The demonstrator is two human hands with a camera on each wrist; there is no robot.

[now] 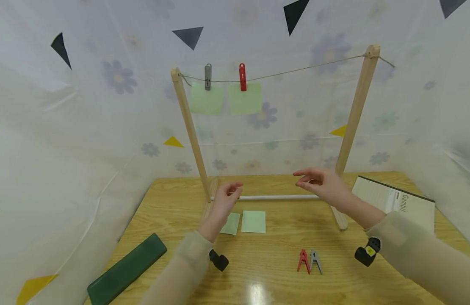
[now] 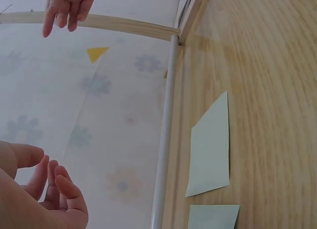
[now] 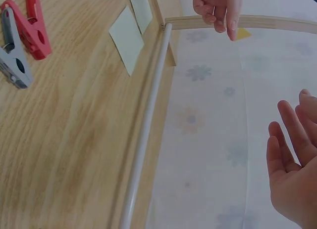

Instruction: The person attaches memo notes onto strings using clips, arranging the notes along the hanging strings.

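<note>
My left hand [image 1: 224, 202] hovers beside the left post, above two pale green paper squares [image 1: 253, 222] lying on the table; its fingers are loosely bent and hold nothing. Over the white rod's right end, my right hand [image 1: 325, 186] is raised, also holding nothing, its fingers apart in the right wrist view. On a string [image 1: 303, 68] hang two more green papers, one under a grey clothespin [image 1: 208, 77], the other under a red clothespin [image 1: 242, 78]. Another red clothespin [image 1: 303, 261] and a grey one [image 1: 315, 262] stand side by side on the table.
Wooden posts [image 1: 356, 110] at left and right carry the string, with a white rod [image 1: 277, 197] joining them low down. A dark green case [image 1: 127, 269] lies at front left. At the right is a pad marked "Gambit" [image 1: 395, 202]. A flowered sheet hangs behind.
</note>
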